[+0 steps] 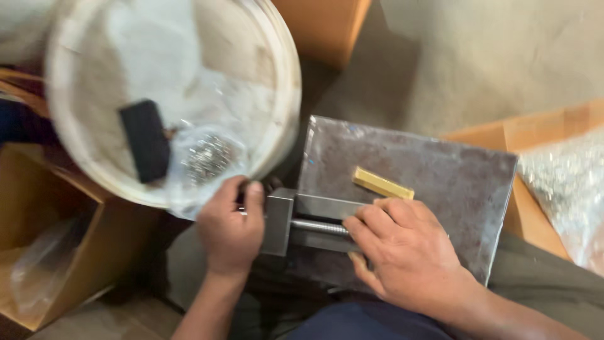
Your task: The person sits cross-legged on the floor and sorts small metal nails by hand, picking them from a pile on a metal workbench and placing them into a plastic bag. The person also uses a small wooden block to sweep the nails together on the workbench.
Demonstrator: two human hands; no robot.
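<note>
Big white bucket sits top left, grey steel plate beside it. Small metal vise lies on the plate's left edge: left hand curled tight around its handle end, right hand flat over its body, fingers loosely bent. Brass bar just above.

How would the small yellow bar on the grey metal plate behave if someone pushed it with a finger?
The yellow bar has flat faces and square edges, so it would probably slide, not roll. It looks solid, perhaps brass, so likely stiff and heavy for its size. It lies flat on the metal plate, beside the right hand, so tipping seems unlikely.
</note>
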